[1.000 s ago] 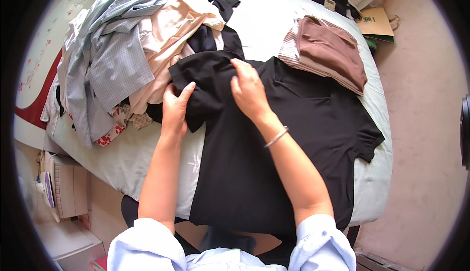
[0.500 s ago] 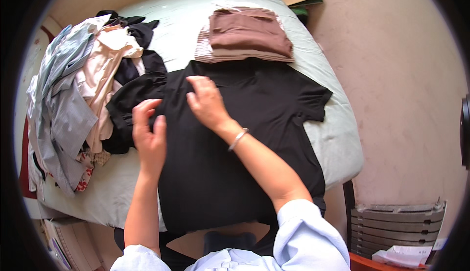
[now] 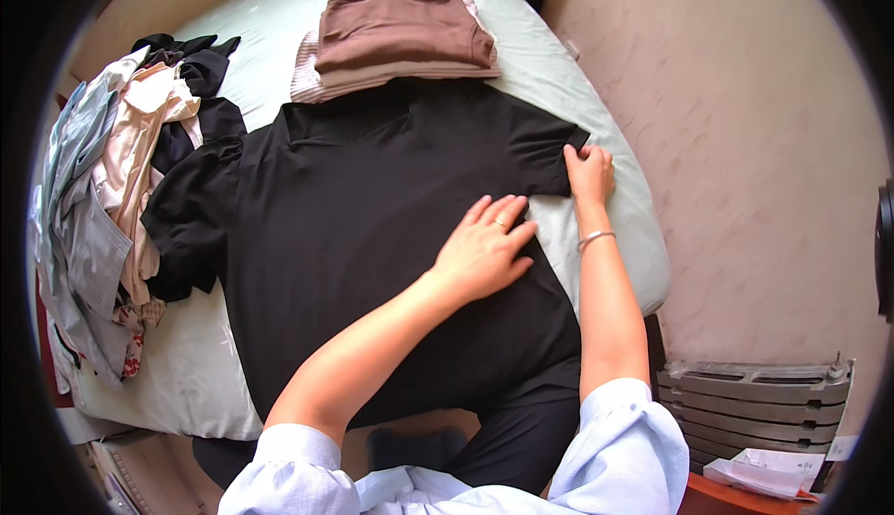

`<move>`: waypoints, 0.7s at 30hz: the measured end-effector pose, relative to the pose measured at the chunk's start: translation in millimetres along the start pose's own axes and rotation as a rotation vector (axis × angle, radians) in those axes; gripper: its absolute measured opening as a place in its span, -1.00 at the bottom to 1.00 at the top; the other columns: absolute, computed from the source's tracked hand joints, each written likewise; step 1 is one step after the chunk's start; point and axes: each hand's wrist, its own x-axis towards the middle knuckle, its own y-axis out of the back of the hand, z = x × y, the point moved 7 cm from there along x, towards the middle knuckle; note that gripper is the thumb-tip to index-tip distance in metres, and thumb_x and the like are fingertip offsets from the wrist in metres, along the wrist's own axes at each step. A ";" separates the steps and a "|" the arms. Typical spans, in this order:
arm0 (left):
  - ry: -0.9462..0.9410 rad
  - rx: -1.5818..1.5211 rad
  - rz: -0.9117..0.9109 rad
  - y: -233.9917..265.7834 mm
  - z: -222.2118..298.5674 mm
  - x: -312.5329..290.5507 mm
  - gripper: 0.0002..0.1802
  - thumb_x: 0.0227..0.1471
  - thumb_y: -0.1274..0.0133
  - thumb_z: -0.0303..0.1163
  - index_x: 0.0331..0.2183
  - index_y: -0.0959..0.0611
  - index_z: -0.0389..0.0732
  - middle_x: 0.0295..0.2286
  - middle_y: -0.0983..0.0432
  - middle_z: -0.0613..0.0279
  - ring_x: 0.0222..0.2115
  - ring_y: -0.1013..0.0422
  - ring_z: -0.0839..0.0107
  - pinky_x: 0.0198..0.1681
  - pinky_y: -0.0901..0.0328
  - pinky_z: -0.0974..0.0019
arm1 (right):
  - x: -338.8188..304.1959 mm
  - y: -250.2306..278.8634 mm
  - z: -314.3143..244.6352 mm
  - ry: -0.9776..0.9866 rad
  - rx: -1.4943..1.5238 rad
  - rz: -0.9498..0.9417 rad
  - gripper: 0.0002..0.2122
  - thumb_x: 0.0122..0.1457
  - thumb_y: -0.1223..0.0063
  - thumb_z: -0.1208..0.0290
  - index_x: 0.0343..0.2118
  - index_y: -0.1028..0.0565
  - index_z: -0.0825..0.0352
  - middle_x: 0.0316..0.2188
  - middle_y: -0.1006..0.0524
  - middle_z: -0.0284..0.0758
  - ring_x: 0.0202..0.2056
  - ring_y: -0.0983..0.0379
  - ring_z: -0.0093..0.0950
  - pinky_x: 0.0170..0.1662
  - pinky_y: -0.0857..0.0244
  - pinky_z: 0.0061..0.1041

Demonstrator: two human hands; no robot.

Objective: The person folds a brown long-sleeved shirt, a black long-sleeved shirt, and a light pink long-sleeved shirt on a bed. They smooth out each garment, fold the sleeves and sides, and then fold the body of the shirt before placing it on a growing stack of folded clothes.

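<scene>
A black short-sleeved top (image 3: 372, 208) lies spread out over the bed, its collar at the far side and its hem hanging at the near edge. My left hand (image 3: 484, 247), with a ring on one finger, rests on the right side of its body, fingers spread. At the far right, my right hand (image 3: 591, 175) pinches the cuff of the right sleeve; a silvery bracelet (image 3: 596, 237) circles that wrist. The left sleeve (image 3: 191, 208) fans out toward the clothes pile.
A folded stack with a brown garment (image 3: 400, 35) on top sits just beyond the collar. Loose clothes (image 3: 93, 226) are heaped along the bed's left side. The pale bed sheet (image 3: 624, 264) curves down on the right. A grey slatted metal rack (image 3: 754, 403) stands lower right.
Both hands have moved right from the top's left shoulder area. My left hand now rests on the body, and my right hand has taken hold of the right cuff. The view has shifted too.
</scene>
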 end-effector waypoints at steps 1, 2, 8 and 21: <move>-0.040 -0.020 -0.037 -6.6 16.2 1.3 -0.45 -0.04 -0.16 -0.21 0.02 -0.51 -0.11 0.13 -0.27 0.13 0.22 -0.09 0.17 0.27 0.01 0.02 | 4.0 3.8 5.4 0.037 0.026 0.059 -0.70 0.04 -0.09 0.10 -0.33 -0.52 0.25 -0.21 -0.54 -0.27 -0.13 -0.44 -0.21 -0.07 -0.30 -0.20; -0.097 -0.007 -0.033 -12.2 29.9 -0.9 -0.44 -0.05 -0.17 -0.20 0.03 -0.51 -0.09 0.13 -0.28 0.11 0.21 -0.11 0.16 0.27 0.01 0.00 | 4.2 4.0 8.0 0.031 0.107 0.094 -0.73 0.04 -0.07 0.14 -0.36 -0.51 0.26 -0.29 -0.56 -0.26 -0.20 -0.47 -0.20 -0.11 -0.32 -0.19; -0.211 -0.188 -0.038 -36.9 88.5 -9.8 -0.43 -0.05 -0.17 -0.22 0.00 -0.50 -0.26 0.08 -0.34 0.06 0.17 -0.19 0.15 0.28 0.02 0.08 | 3.1 5.8 -3.2 0.089 0.342 0.153 -0.74 0.16 -0.02 0.17 -0.40 -0.47 0.32 -0.44 -0.60 -0.21 -0.35 -0.53 -0.16 -0.29 -0.35 -0.21; 0.522 -1.282 0.374 12.1 -67.6 54.4 -0.58 0.20 0.10 -0.40 0.08 -0.46 -0.33 0.07 -0.38 0.14 0.13 -0.23 0.41 0.21 -0.07 0.35 | -7.8 4.7 -20.4 0.046 0.978 -0.042 -0.86 0.17 -0.04 0.46 -0.34 -0.47 0.46 -0.57 -0.50 -0.36 -0.55 -0.34 -0.60 -0.42 -0.25 -0.54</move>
